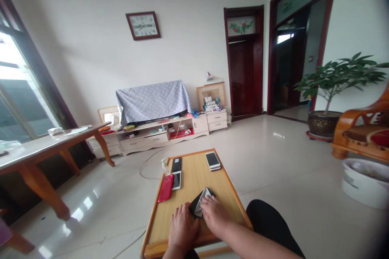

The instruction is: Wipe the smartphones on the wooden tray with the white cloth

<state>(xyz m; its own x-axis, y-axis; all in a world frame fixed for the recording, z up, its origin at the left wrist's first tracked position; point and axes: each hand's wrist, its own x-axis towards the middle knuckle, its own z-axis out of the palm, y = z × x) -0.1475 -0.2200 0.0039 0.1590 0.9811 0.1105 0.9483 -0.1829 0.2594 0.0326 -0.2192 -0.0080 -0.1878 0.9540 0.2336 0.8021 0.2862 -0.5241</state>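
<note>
A black phone [194,207] lies on the small wooden table [197,176], close to its near side. My left hand [182,226] grips the phone's near-left edge. My right hand [215,213] presses a light grey cloth [200,205] against the phone's face, fingers closed on it. Most of the phone is hidden under the cloth and hands. Left of them on the table are a red phone [165,188], a white phone [176,180] and a black phone [176,164], with a small clear bottle [165,166] beside them. Stacked white phones [212,160] lie at the far right corner.
A larger table [57,145] stands at the left by the window. Along the back wall runs a low cabinet [146,143] with a cloth-covered screen [154,101]. At right are a potted plant [324,121], a wooden chair [349,129] and a white tub [363,186].
</note>
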